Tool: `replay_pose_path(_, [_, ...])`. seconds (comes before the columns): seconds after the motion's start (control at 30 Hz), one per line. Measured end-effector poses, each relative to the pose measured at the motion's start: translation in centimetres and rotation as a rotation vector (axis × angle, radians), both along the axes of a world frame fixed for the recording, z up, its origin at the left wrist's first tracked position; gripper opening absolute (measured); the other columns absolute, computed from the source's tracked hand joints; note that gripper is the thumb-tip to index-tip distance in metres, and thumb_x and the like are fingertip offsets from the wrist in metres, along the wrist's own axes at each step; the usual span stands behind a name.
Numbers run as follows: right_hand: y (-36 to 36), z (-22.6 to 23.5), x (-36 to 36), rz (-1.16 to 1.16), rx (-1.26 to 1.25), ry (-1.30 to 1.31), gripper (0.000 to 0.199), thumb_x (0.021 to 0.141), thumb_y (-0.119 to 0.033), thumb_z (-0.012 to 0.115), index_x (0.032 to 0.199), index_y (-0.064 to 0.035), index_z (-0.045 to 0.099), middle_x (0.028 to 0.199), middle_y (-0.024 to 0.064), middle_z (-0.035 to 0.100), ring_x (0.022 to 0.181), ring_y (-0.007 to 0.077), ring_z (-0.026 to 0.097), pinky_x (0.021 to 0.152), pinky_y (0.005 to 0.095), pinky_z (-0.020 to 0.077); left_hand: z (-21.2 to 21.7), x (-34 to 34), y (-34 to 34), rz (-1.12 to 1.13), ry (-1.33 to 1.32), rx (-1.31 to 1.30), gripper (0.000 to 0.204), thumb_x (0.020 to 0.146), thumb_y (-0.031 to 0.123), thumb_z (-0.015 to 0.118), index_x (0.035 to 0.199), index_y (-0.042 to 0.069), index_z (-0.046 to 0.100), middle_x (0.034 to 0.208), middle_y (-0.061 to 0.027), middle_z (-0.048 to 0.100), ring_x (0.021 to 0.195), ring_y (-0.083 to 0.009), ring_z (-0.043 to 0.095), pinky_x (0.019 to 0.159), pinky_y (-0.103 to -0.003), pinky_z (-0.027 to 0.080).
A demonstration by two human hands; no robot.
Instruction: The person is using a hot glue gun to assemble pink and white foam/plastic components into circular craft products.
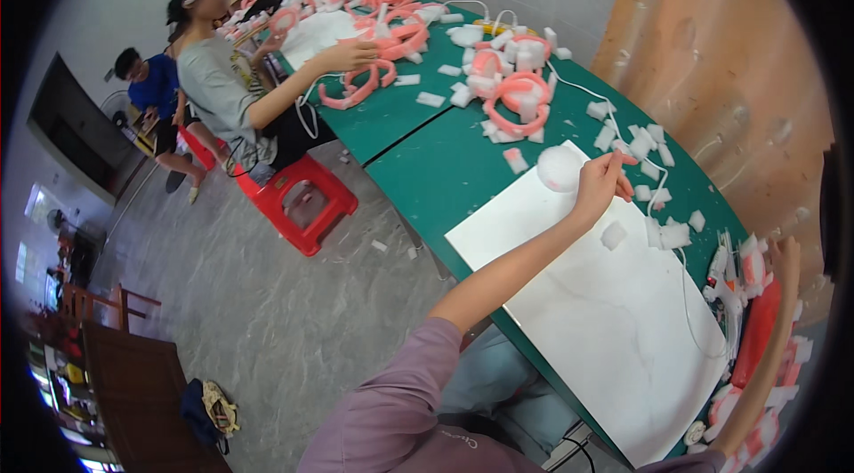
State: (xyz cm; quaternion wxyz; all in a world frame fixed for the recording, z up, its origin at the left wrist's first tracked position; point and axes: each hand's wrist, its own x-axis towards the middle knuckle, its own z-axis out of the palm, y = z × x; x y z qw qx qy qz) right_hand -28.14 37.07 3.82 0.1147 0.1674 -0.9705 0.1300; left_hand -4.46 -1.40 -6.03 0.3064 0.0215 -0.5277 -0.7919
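Note:
My left hand (pixel 605 184) is over the far end of a white marbled board (pixel 632 331), its fingers apart and nothing visible in them. Close to its left side lies a round white fluffy disc (pixel 559 168). A small white foam piece (pixel 613 235) rests on the board below that hand. At the far right rim, my right hand (pixel 785 252) is raised beside a pink-and-white foam piece (pixel 754 267). Its fingers are small and distorted there, so their grip is unclear. A white glue gun (pixel 731 295) lies next to a red item (pixel 758 335) near my right forearm.
The green table (pixel 418 180) holds pink foam rings (pixel 519 104), scattered white foam blocks (pixel 654 140) and a white cable (pixel 587 92). Across it a co-worker (pixel 227 82) sits by a red stool (pixel 307 202) with more rings. Another person (pixel 153 86) is farther back.

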Motion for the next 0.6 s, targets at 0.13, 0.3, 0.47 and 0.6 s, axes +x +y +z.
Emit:
replay_pose_path(0.13, [-6.3,0.5,12.6,0.517,-0.038,-0.396,0.017,0.074,-0.011,0.056,0.065,0.0032,0.059,0.050,0.0083,0.055,0.045,0.0132,0.053,0.045,0.0257,0.0415,-0.7,1.8,-4.0,0.044,-0.082,-0.097,0.051,0.091,0.039,0.031,0.079,-0.002,0.059,0.055,-0.0082,0.056,0.042,-0.0129,0.054,0.039,-0.021,0.043])
replay_pose_path(0.3, [-10.9,-4.8,26.6,0.968,-0.156,-0.609,0.010,0.072,-0.010,0.059,0.066,-0.0024,0.059,0.061,0.0087,0.056,0.051,0.0197,0.053,0.048,0.0280,0.0421,-2.9,7.3,-11.8,0.403,-0.260,-0.675,0.030,0.086,0.023,0.042,0.080,0.002,0.063,0.055,-0.0060,0.057,0.045,-0.0101,0.051,0.044,-0.024,0.041])
replay_pose_path(0.47, [-12.3,-10.0,32.6,1.157,-0.188,-0.568,0.025,0.073,-0.016,0.060,0.054,-0.0057,0.047,0.051,0.0068,0.045,0.045,0.0241,0.046,0.041,0.0334,0.0354,-3.7,10.5,-16.3,0.478,-0.307,-0.822,0.017,0.082,0.006,0.046,0.093,0.003,0.059,0.069,-0.0063,0.058,0.055,-0.0105,0.052,0.048,-0.022,0.043])
replay_pose_path(0.6, [-12.5,-12.3,33.7,1.227,-0.311,-0.343,0.026,0.071,-0.013,0.061,0.051,-0.0079,0.045,0.049,0.0050,0.044,0.041,0.0220,0.045,0.037,0.0332,0.0335,-2.2,10.2,-18.2,0.686,-0.409,-1.101,0.030,0.069,-0.002,0.054,0.097,0.008,0.057,0.093,-0.0090,0.055,0.080,-0.0202,0.052,0.061,-0.028,0.046])
